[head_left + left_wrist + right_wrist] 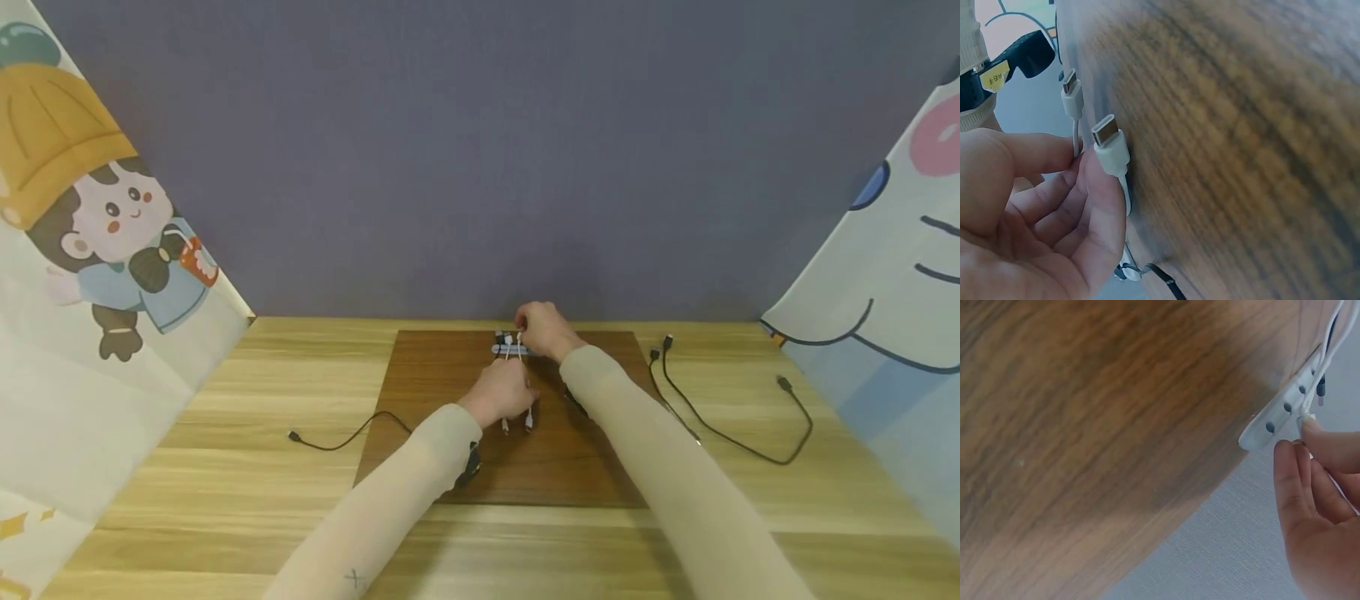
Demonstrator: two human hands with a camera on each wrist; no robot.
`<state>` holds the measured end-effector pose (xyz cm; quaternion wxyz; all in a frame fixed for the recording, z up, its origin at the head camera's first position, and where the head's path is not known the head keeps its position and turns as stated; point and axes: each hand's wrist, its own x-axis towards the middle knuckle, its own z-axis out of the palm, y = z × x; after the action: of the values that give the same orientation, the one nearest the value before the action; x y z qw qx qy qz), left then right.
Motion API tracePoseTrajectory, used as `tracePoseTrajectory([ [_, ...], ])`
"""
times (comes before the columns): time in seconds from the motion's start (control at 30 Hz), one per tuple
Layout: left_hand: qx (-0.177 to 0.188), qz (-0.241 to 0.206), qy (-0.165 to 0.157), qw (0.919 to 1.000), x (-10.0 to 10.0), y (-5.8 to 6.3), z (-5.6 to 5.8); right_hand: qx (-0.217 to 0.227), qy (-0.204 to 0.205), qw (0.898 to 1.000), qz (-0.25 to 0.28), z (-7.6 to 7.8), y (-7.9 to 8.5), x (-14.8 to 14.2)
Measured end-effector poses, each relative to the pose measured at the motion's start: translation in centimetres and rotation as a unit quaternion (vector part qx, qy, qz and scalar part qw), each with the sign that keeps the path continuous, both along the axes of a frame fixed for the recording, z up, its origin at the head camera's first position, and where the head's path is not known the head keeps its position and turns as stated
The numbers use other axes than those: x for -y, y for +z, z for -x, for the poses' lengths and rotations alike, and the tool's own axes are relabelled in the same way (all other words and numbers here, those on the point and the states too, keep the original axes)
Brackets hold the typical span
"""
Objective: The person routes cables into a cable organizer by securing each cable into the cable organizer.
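Note:
My left hand (501,390) pinches a thin white cable between thumb and index finger, just behind its small metal-tipped plug (1072,100). A second white cable's USB-C plug (1111,150) lies along the outside of those fingers. At the board's far edge, my right hand (547,329) pinches a white cable end (1305,422) with thumb and fingertips. That end is close beside a pale cable holder (1282,409) with a row of dark holes. Whether it touches the holder, I cannot tell. White cables run between the two hands over the brown board (420,375).
A black cable (330,448) trails off the board's left side. To the right, black cables (750,455) lie on the light wooden table (285,517). A dark plug (1320,387) sits by the holder's far end. A grey wall (480,167) rises behind the table.

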<state>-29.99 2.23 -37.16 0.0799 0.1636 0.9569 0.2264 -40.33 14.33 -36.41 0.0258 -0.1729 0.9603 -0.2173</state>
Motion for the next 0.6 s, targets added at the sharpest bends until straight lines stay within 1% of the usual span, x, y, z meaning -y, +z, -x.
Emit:
tracePoseTrajectory([
  [0.2,0.013,-0.009,0.004,0.9999,0.1,0.0,-0.1,0.012,-0.007,1.0,-0.014,0.0,0.1,0.2],
  [0.33,0.017,-0.019,0.004,0.9997,0.2,-0.1,-0.1,0.009,-0.014,1.0,-0.025,0.0,0.2,0.3],
  [0.43,0.017,-0.019,0.002,0.9997,0.3,-0.1,-0.2,0.008,-0.013,0.999,-0.034,0.0,0.3,0.5],
  [0.6,0.019,-0.016,-0.003,0.9997,0.5,-0.1,-0.5,0.022,-0.018,0.999,-0.042,-0.1,0.4,1.0],
])
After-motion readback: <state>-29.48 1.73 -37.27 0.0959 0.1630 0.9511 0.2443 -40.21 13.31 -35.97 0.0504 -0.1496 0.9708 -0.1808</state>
